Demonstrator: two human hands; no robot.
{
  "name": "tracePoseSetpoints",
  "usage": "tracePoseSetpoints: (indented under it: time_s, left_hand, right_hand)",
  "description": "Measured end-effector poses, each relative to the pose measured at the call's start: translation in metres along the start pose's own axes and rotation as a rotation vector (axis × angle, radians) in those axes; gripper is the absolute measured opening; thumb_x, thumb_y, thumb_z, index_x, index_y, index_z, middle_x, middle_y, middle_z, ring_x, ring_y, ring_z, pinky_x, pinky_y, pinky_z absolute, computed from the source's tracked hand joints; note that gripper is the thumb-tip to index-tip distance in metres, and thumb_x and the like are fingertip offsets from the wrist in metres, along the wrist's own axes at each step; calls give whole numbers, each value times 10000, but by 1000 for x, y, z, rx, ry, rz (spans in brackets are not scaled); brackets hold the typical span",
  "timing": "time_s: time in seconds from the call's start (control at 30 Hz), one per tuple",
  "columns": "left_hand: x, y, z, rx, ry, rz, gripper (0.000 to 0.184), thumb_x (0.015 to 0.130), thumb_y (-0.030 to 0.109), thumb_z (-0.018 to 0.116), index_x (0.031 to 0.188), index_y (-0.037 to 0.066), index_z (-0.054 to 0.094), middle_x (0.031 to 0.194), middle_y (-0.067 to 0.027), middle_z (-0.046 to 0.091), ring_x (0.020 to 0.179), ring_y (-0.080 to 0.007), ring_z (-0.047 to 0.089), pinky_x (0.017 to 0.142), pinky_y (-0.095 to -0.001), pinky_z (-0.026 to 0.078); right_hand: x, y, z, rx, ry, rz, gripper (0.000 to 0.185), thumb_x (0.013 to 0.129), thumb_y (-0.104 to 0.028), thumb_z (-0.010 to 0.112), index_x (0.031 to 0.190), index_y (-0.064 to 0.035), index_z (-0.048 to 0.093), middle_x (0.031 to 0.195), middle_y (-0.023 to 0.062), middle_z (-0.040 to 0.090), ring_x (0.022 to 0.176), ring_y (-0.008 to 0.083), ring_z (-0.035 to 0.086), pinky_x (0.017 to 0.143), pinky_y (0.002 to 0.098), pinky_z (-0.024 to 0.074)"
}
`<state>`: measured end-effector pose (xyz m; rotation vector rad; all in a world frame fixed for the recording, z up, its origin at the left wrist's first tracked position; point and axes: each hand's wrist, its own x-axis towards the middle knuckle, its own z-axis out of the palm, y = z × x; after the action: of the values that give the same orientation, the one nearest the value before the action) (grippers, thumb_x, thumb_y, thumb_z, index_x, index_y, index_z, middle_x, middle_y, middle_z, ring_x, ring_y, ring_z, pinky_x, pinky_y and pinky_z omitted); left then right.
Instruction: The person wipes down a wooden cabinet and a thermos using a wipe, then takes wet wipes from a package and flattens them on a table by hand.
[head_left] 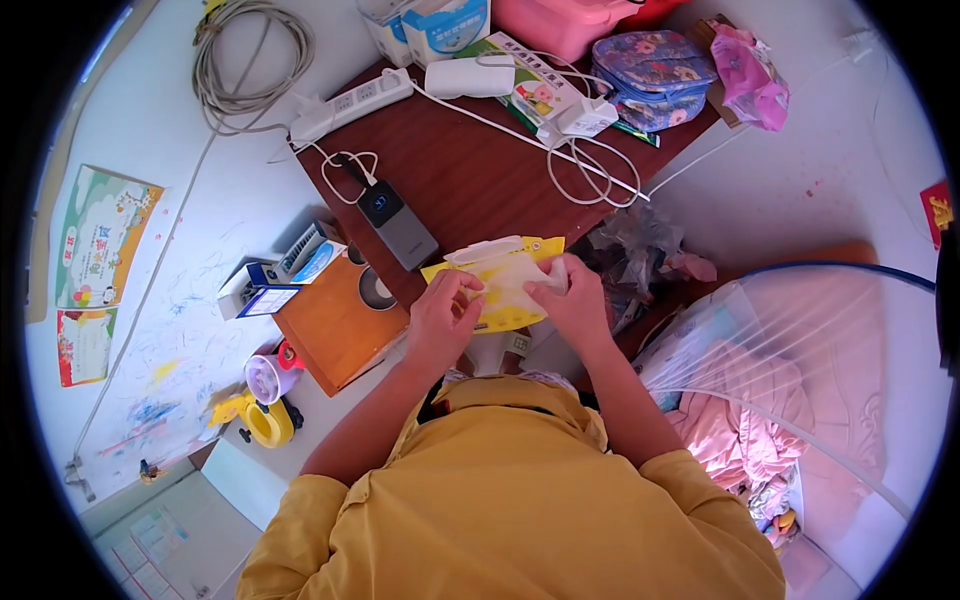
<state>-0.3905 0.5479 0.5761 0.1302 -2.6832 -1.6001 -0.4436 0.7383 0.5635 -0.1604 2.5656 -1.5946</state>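
Note:
In front of my body, near the table's front corner, a yellow packet point(492, 318) lies between my two hands, with a whitish sheet or wipe point(508, 283) over its middle. My left hand point(443, 315) has its fingers curled at the packet's left side, close to the sheet's edge. On the right, my right hand point(572, 305) pinches the sheet's right end between thumb and fingers. A grey power bank point(398, 225) with a lit display lies on the dark red table point(470, 165), just beyond my left hand.
Along the table's back are a power strip point(352, 106), a white box point(470, 77), coiled cables, a floral bag point(653, 78) and a pink container point(560, 22). An orange-brown board point(335, 330) stands left. A mesh tent point(800, 370) with pink bedding is at right.

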Motion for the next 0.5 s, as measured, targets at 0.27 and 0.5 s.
tracePoseSetpoints:
  time_s: [0.27, 0.5]
  left_hand:
    - [5, 1, 12, -59, 65, -98, 419, 812, 23, 644, 1180, 59, 448, 907, -75, 628, 736, -139, 615, 691, -254, 497]
    - [-1, 3, 20, 63, 72, 154, 465, 801, 53, 660, 1215, 53, 450, 990, -70, 674, 813, -252, 639, 810, -330, 497]
  right_hand:
    - [-1, -1, -27, 572, 9, 263, 140, 936, -108, 564, 1060, -46, 545, 962, 38, 622, 894, 93, 581, 751, 251, 481]
    - [5, -2, -53, 1083, 172, 200, 181, 959, -151, 540, 1101, -38, 536, 1039, 70, 633, 923, 160, 632, 805, 303, 515]
